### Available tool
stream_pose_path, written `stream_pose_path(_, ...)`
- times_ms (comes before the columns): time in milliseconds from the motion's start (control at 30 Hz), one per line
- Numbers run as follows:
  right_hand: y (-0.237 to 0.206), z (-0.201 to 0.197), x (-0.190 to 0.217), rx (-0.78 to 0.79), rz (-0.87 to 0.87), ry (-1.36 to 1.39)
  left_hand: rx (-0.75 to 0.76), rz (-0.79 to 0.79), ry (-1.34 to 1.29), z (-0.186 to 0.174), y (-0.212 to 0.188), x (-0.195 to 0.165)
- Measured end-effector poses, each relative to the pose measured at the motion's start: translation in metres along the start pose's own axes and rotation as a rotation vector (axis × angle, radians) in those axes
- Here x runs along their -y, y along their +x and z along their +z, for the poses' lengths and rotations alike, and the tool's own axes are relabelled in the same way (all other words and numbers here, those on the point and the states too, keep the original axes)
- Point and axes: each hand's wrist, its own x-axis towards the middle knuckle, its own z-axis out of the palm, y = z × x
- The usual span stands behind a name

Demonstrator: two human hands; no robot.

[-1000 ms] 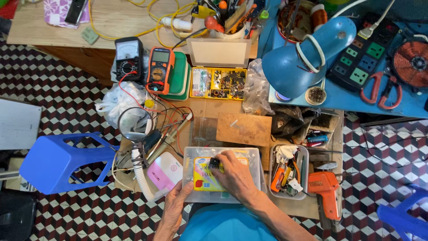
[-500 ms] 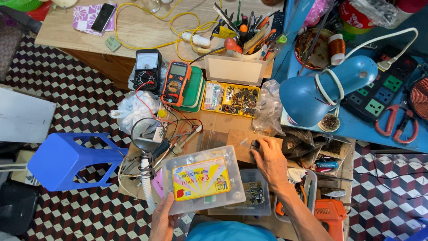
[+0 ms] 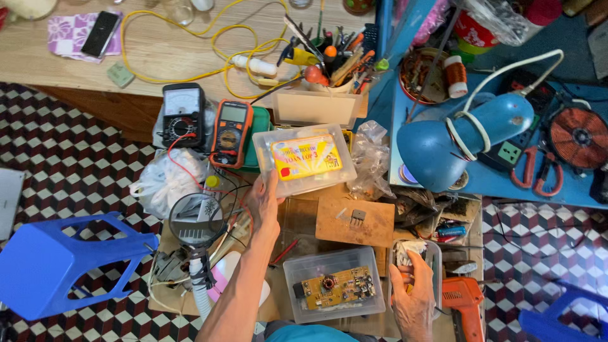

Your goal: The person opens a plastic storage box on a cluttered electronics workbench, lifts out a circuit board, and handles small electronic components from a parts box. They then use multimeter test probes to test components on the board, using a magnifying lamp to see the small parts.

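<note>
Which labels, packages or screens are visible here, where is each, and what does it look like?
Clear plastic box lid, held by the left hand above the workbench: rectangular, with a yellow label edged in red.
Digital multimeter, left of the lid: orange case, grey screen.
Analog meter, further left: black, white dial.
Phone, top left on a floral cloth: dark screen.

Bright, even daylight, soft shadows, sharp focus throughout, slight wide-angle bending at edges.
</note>
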Motion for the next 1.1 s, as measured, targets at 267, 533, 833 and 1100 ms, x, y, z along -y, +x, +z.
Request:
stream_pose_path(267, -0.064, -0.026, -0.045, -0.071, 0.286, 0.034, 0.036, -0.084, 0.128, 0.026, 0.079, 0.075)
stream_pose_path(533, -0.117, -0.041, -0.092, -0.002, 0.51, -0.074, 0.107, -0.195, -0.139, 0.023, 0.097, 0.08)
stream_pose_path(833, -0.074, -0.057, -0.157, 0.059, 0.373, -0.034, 0.157, 0.099, 0.122, -0.044, -0.019, 0.094)
stream_pose_path(1100, -0.017, -0.055, -0.149, 0.28, 0.282, -0.022, -0.147, 0.027, 0.505, -0.126, -0.157, 0.16)
